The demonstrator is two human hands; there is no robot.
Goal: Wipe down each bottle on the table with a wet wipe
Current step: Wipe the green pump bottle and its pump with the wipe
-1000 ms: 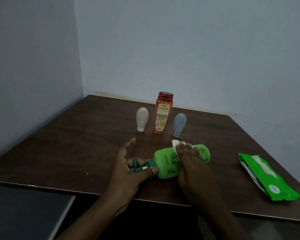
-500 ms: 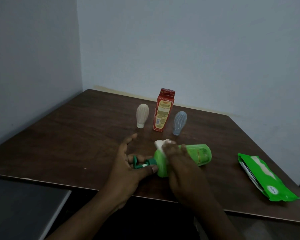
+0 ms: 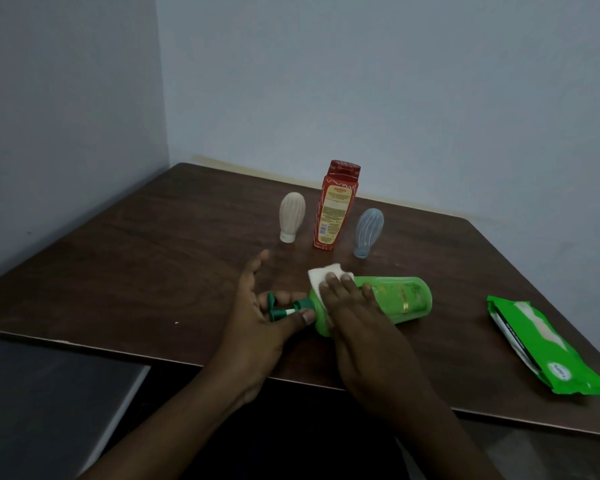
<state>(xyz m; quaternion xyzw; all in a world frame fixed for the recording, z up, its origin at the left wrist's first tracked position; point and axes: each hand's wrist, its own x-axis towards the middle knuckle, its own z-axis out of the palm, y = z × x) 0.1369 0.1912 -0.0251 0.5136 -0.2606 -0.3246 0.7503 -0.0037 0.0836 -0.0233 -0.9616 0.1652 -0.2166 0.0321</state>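
Green pump bottle [image 3: 402,299]: lies on its side near the front edge of the desk [image 3: 153,254]. Its base points right and its dark green pump head [image 3: 278,308] points left.

Wet wipe [image 3: 321,275]: white and folded, laid over the shoulder end of the green pump bottle. One corner sticks out past the fingertips on the far side.

Right hand [image 3: 357,317]: palm down on the bottle's shoulder, fingers laid nearly flat over the wet wipe and pressing it onto the plastic. The thumb is hidden, and no curl round the bottle is seen.

Left hand [image 3: 260,327]: grasps the pump neck. The thumb sits against the collar on the near side and the fingers are behind the pump head. The forefinger is stretched out, away from the pump.

Other bottles: three stand in a row further back, apart from each other and from the hands.
- Cream ribbed bottle [image 3: 291,216] at left, standing on its cap.
- Red bottle [image 3: 335,211] in the middle, upright, with its label facing the camera.
- Blue-grey ribbed bottle [image 3: 368,230] at right, standing on its cap.

Wet wipe pack [image 3: 541,348]: green, lies flat at the right side of the desk, well apart from the bottles.

The desk has a dark wood top and stands in a corner between pale walls.
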